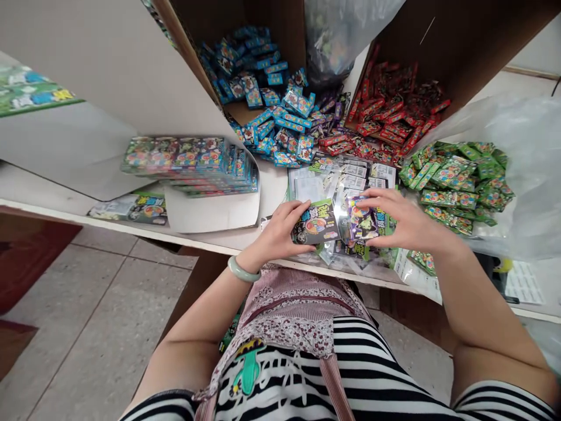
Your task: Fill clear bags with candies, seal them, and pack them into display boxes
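Note:
My left hand (280, 233) is closed on a dark printed packet (319, 223) with a green top edge and a round colourful picture, thumb above and fingers at its lower edge. Close to the packet's right side, my right hand (401, 222) grips a small purple box (363, 220) between thumb and fingers. The box meets clear plastic beside the packet; I cannot tell whether it is inside. Under both hands lies a spread of clear plastic bags with printed cards (353, 178), partly overlapping.
Small blue boxes (293, 126) spill from a carton at the back, with purple boxes (326, 117) beside them. Red boxes (390, 123) fill another carton, and green boxes (456, 181) lie on plastic at right. Stacked packs (193, 158) stand at left near the table edge (210, 248).

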Demonstrator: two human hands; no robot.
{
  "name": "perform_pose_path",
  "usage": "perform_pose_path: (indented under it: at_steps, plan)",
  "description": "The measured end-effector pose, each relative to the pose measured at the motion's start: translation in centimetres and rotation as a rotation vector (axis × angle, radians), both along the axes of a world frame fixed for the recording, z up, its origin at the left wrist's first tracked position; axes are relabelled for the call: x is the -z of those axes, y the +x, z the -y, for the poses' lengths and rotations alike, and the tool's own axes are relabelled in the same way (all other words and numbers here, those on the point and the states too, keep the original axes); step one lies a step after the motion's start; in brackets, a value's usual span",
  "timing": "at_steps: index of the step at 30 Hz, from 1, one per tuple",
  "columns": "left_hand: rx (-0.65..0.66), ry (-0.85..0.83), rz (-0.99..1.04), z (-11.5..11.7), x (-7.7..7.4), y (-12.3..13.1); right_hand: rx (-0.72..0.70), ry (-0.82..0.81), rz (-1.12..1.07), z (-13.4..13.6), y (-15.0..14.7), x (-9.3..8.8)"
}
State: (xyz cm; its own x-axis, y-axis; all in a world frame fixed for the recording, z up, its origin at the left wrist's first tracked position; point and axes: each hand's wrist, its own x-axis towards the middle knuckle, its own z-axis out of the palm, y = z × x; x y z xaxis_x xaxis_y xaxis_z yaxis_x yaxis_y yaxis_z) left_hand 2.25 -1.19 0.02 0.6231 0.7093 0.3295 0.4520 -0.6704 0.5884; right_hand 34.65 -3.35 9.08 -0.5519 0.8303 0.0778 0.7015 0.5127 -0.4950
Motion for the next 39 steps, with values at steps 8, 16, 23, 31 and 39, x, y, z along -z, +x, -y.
perform_pose_path:
  at_steps: [8,16,23,31,39]
  plan:
    - [0.099,-0.003,-0.025,0.0,-0.2,0.6,-0.148,-0.016,0.144,-0.5,-2.0,-0.7]
    - [0.000,-0.058,0.035,0.1,0.5,0.9,-0.022,-0.080,0.016,-1.3,-3.8,1.0]
    - [-0.091,-0.101,0.104,-0.4,1.0,0.5,0.043,-0.042,-0.120,-0.8,-5.5,1.8]
    - [-0.090,-0.147,0.220,-0.4,0.7,-0.1,0.404,-0.150,-0.373,-15.9,-8.9,7.0]
    - [-0.093,-0.188,0.241,-0.5,0.5,-1.0,0.655,-0.210,-0.379,-26.6,-13.1,12.6]
